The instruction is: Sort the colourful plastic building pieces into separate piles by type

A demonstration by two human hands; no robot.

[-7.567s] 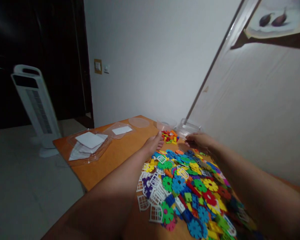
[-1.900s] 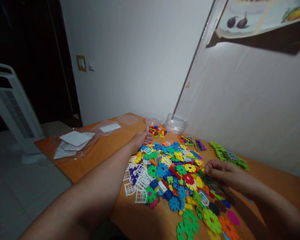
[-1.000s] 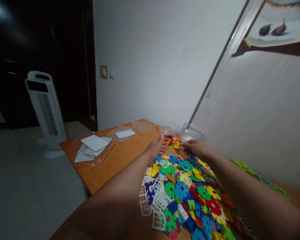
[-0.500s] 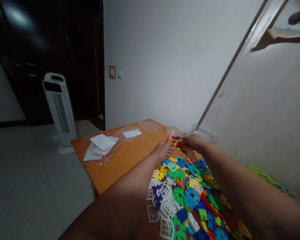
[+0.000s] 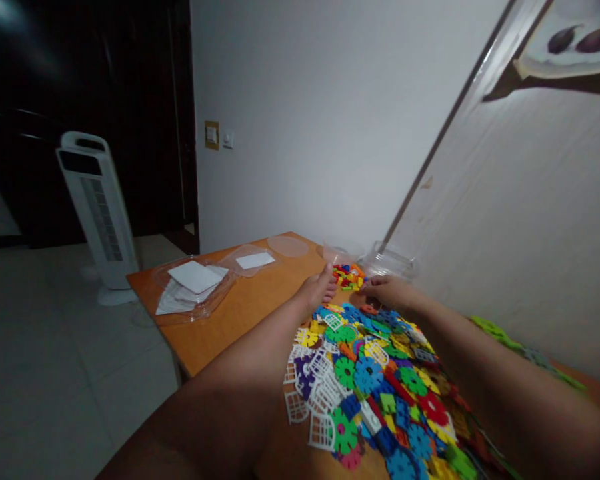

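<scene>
A large heap of colourful plastic toy pieces [image 5: 367,373], with blocks, toothed discs and white window frames, covers the near part of the orange-brown table [image 5: 250,317]. Beyond it lies a small pile of tiny red, yellow and orange bricks [image 5: 349,276]. My left hand [image 5: 323,288] rests at the left side of that small pile, thumb up and fingers apart from the thumb, holding nothing visible. On the pile's right side is my right hand [image 5: 384,291], its fingers bent together near the table; whatever they pinch is too small to make out.
Clear plastic packaging with white papers [image 5: 197,277] lies at the table's left, near a transparent lid with a white card [image 5: 255,260]. Clear containers [image 5: 393,262] stand by the wall. A white tower fan [image 5: 97,213] stands on the floor.
The view has shifted slightly. My right hand has drawn back a little from the small brick pile toward the large heap, showing more of the small bricks. My left hand stays beside them.
</scene>
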